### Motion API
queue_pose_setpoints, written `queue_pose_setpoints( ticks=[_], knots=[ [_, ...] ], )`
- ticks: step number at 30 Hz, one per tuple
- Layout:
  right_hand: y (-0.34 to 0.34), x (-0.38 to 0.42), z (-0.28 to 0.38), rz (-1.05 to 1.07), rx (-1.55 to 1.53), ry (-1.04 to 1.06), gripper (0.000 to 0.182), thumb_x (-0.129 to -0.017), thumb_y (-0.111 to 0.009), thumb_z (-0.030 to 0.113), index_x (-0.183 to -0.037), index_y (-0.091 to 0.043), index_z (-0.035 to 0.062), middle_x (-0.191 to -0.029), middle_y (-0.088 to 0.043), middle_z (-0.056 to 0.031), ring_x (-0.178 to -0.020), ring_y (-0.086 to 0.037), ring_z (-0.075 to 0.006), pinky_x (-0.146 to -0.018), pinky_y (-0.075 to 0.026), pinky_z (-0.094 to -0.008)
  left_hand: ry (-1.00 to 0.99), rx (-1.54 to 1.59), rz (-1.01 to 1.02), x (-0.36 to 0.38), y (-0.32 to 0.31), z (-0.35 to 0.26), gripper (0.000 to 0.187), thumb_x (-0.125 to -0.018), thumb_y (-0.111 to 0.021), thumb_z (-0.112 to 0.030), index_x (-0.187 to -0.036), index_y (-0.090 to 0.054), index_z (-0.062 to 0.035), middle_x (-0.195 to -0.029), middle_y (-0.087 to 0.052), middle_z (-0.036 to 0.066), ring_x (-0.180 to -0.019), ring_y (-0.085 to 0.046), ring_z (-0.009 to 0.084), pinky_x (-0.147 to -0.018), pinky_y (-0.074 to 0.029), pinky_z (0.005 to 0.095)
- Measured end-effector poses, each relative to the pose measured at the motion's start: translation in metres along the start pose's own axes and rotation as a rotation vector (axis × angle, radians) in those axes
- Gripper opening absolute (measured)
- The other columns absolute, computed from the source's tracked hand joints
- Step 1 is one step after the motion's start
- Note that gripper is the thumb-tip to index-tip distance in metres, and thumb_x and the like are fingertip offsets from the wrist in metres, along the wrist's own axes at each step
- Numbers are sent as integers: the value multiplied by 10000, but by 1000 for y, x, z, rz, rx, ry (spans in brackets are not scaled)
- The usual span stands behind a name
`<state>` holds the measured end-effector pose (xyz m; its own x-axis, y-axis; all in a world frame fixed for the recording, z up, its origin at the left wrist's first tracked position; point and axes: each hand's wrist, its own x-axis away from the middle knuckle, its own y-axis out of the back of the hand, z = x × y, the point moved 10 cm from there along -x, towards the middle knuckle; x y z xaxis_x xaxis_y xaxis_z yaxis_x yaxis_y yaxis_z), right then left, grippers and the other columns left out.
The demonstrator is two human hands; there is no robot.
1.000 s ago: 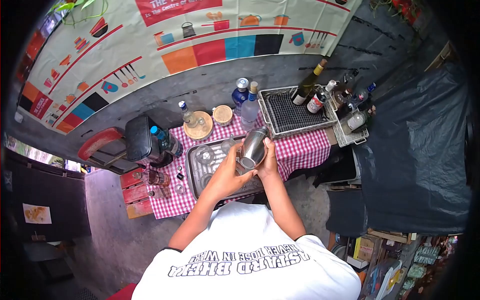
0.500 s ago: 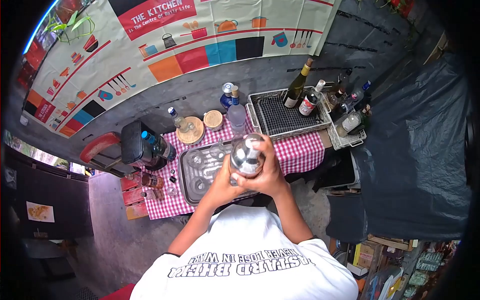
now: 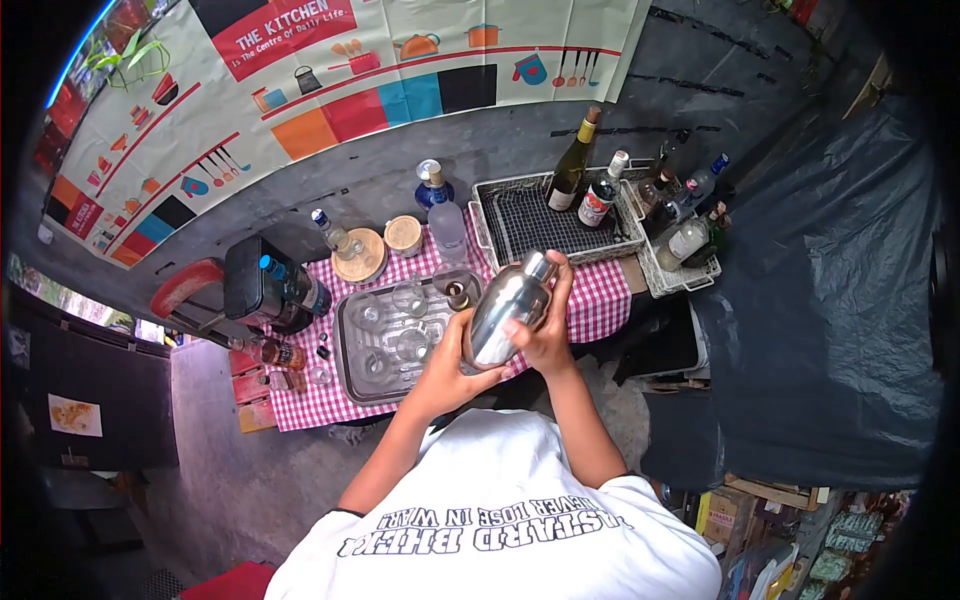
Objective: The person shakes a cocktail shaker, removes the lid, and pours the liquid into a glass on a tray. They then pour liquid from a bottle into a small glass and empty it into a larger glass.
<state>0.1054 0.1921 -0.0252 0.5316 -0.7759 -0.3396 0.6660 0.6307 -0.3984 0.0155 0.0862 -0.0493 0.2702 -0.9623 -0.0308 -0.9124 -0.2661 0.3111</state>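
Observation:
A silver metal shaker (image 3: 507,312) is held tilted in front of the chest, its capped top toward the upper right. My left hand (image 3: 450,362) is wrapped round its lower left side. Around its upper right part, near the cap, my right hand (image 3: 549,330) is closed, with the thumb across the body. Just left of the shaker, a dark tray (image 3: 350,345) holds several clear glasses (image 3: 412,343) and a small metal cup (image 3: 457,293). The tray lies on a red and white checked cloth (image 3: 310,402).
Behind the tray stand a frosted bottle (image 3: 447,228), a blue bottle (image 3: 432,187) and round wooden boards (image 3: 359,256). A wire basket (image 3: 482,232) with two bottles is at the back right, beside a smaller crate (image 3: 690,279) of bottles. A dark container (image 3: 250,285) stands left.
The shaker has tipped from pointing toward the camera to lying slanted, so its side and cap show. Both hands turned with it. The view has shifted, and the small metal cup is now visible.

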Motion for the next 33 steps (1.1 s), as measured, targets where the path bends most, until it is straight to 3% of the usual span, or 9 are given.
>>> queue_pose_setpoints(
  ticks=[3, 5, 6, 14, 17, 18, 25, 29, 33],
  knots=[
    [29, 12, -46, -205, -323, -207, 880, -801, -677, 243, -1496, -141, 182, -1186, -509, -116, -1064, -595, -253, -917, -538, -392, 15, 11, 61, -2, -10, 6, 856, -749, -846, -228, -1410, -356, 6, -1260, -539, 158, -1205, -523, 251, -1034, -405, 373],
    [45, 30, -99, -285, -576, -391, 682, -881, -603, 321, -1458, -291, 135, -1190, -554, -138, -1072, -616, -283, -911, -542, -425, -20, 31, 46, -2, -14, 5, 839, -776, -828, -237, -1425, -353, 0, -1247, -562, 174, -1191, -549, 269, -1022, -423, 390],
    [50, 46, -127, -335, -681, -561, 515, -935, -523, 404, -1335, -474, 83, -1169, -612, -161, -1066, -632, -296, -896, -545, -444, 55, 45, 84, -1, -19, 11, 830, -791, -816, -240, -1434, -347, -5, -1253, -565, 182, -1169, -569, 270, -1018, -430, 397],
    [51, 65, -161, -380, -699, -652, 560, -919, -535, 501, -1162, -580, -2, -1109, -647, -192, -1025, -644, -308, -882, -549, -423, 203, 40, 125, 6, -21, 31, 796, -836, -779, -238, -1444, -325, 3, -1279, -555, 195, -1110, -612, 262, -1005, -448, 400],
    [42, 46, -130, -378, -473, -479, 516, -917, -553, 298, -1371, -386, 119, -1166, -583, -134, -1048, -619, -284, -909, -535, -424, 220, 65, 91, 7, -8, 36, 832, -831, -785, -258, -1455, -302, 6, -1312, -533, 208, -1151, -590, 277, -1015, -441, 402],
    [39, 41, -122, -354, -424, -449, 703, -856, -630, 219, -1444, -248, 163, -1210, -515, -128, -1062, -589, -248, -919, -522, -382, 228, 67, 75, 9, -3, 38, 856, -823, -793, -272, -1458, -292, 9, -1324, -524, 215, -1180, -575, 289, -1021, -435, 403],
    [-49, 8, -45, 105, 458, 46, 925, -721, -777, 110, -1442, -198, 75, -1267, -485, -182, -1104, -558, -254, -951, -477, -368, 282, -28, -38, 25, 38, 65, 852, -790, -786, -241, -1445, -299, 4, -1325, -532, 247, -1271, -529, 343, -1059, -409, 409],
    [-112, 8, -9, 267, 657, 366, 866, -642, -877, 132, -1333, -355, 123, -1246, -485, -232, -1103, -556, -382, -911, -498, -462, 166, 81, -85, 32, 64, 68, 813, -787, -766, -179, -1446, -318, -16, -1329, -538, 219, -1281, -524, 318, -1057, -410, 400],
    [-144, 10, -11, 316, 639, 414, 869, -619, -895, 143, -1317, -378, 138, -1257, -482, -238, -1100, -556, -393, -898, -501, -473, 141, 189, -90, 43, 87, 68, 771, -782, -744, -136, -1435, -348, -36, -1351, -528, 191, -1283, -522, 278, -1049, -415, 394]
  ],
)
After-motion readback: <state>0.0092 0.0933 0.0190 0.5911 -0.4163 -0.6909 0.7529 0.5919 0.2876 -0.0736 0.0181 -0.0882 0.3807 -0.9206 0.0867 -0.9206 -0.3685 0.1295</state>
